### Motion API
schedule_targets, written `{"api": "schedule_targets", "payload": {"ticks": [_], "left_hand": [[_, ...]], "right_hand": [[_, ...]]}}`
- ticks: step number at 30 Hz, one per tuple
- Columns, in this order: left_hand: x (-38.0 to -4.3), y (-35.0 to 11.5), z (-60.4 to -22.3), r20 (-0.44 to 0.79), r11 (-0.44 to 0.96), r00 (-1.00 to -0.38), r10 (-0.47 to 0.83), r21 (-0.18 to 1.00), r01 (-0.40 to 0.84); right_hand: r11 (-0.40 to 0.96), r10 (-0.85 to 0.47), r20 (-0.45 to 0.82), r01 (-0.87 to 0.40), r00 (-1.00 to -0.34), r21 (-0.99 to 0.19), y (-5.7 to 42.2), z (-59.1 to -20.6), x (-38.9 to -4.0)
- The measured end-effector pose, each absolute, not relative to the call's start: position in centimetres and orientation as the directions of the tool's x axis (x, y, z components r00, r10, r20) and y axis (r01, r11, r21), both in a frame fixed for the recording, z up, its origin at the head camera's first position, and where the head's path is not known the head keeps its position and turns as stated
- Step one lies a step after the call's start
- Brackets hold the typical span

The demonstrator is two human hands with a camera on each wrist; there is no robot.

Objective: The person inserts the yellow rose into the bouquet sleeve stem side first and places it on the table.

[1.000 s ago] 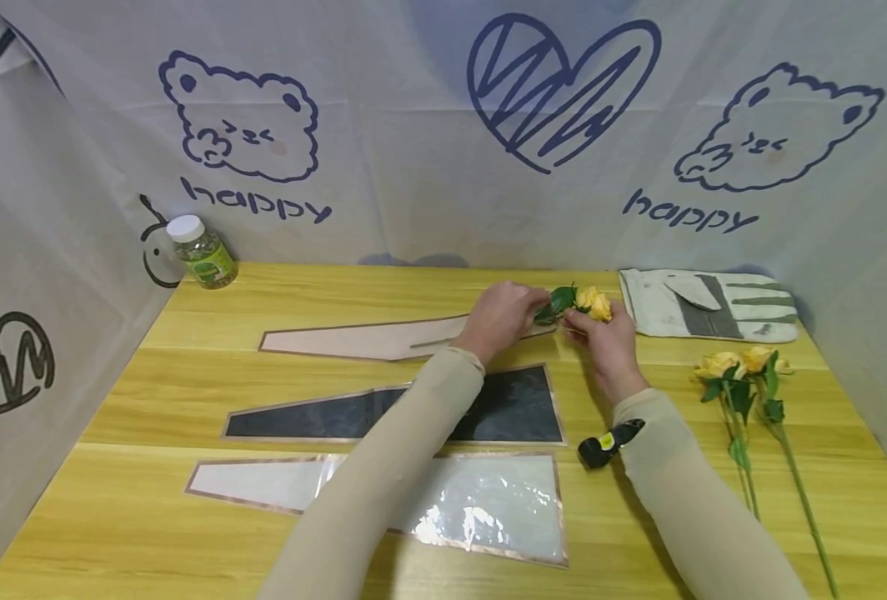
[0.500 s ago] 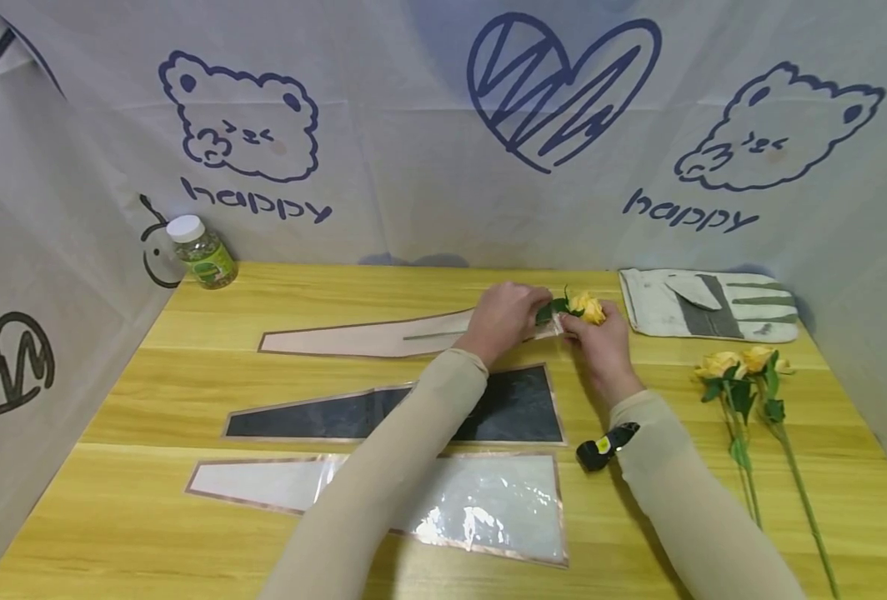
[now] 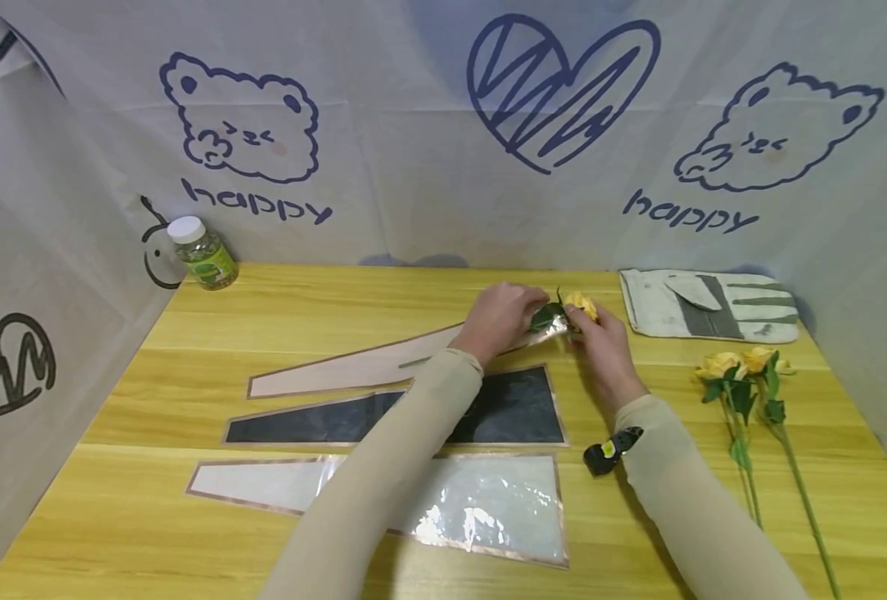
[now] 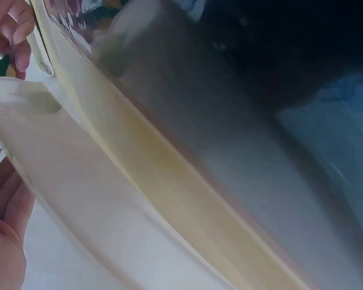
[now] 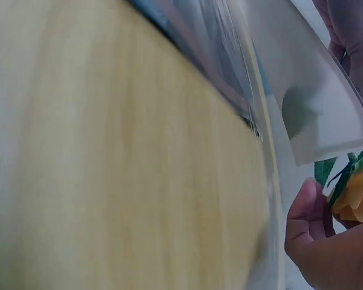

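Note:
A yellow rose (image 3: 584, 303) lies with its leaves at the wide mouth of a pale pink flower sleeve (image 3: 319, 372). Its green stem (image 3: 412, 362) shows along the sleeve, pointing left. My left hand (image 3: 500, 317) grips the sleeve near its mouth, partly covering it; in the left wrist view the sleeve crosses in front of the fingers (image 4: 12, 205). My right hand (image 3: 603, 340) holds the rose just under its bloom, and the right wrist view shows the petals (image 5: 357, 196) against the thumb and fingers. The sleeve's underside is tilted up from the table.
A black sleeve (image 3: 293, 418) and a white one (image 3: 488, 500) lie nearer on the wooden table. Two more yellow roses (image 3: 736, 367) rest at right. Behind them are pale work gloves (image 3: 661, 308); a white-capped jar (image 3: 207, 258) stands back left, before the cloth backdrop.
The pink sleeve's narrow end has swung toward the front edge, close to the black sleeve. The rose and my right hand have shifted slightly left, bringing the bloom nearer the sleeve's mouth.

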State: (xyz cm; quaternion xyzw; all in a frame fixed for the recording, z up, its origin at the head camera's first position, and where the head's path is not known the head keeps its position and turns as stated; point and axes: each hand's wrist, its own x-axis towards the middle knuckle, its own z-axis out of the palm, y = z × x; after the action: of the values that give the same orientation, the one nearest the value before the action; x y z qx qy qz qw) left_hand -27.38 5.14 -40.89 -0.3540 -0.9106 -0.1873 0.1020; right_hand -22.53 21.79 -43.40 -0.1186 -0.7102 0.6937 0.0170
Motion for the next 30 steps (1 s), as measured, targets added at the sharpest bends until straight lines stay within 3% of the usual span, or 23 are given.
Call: {"api": "schedule_targets", "payload": {"ticks": [7, 14, 24, 30], "left_hand": [[-27.32, 5.41, -40.66, 0.321, 0.702, -0.743, 0.588, 0.255, 0.665], [-26.99, 5.83, -40.23, 0.336, 0.76, -0.75, 0.571, 0.129, 0.637], [-26.94, 5.84, -40.49, 0.286, 0.757, -0.761, 0.582, 0.149, 0.636], [-27.1, 5.54, -40.39, 0.206, 0.738, -0.761, 0.615, 0.19, 0.648]], "right_hand": [[0.146, 0.191, -0.111, 0.14, -0.975, -0.979, 22.09, -43.1, -22.45], [0.221, 0.202, -0.134, 0.178, -0.97, -0.959, 22.18, -42.89, -22.37], [0.344, 0.209, -0.078, 0.148, -0.975, -0.927, 21.97, -42.62, -22.03], [0.333, 0.196, -0.085, 0.148, -0.977, -0.931, 22.15, -42.63, -21.87]]}}
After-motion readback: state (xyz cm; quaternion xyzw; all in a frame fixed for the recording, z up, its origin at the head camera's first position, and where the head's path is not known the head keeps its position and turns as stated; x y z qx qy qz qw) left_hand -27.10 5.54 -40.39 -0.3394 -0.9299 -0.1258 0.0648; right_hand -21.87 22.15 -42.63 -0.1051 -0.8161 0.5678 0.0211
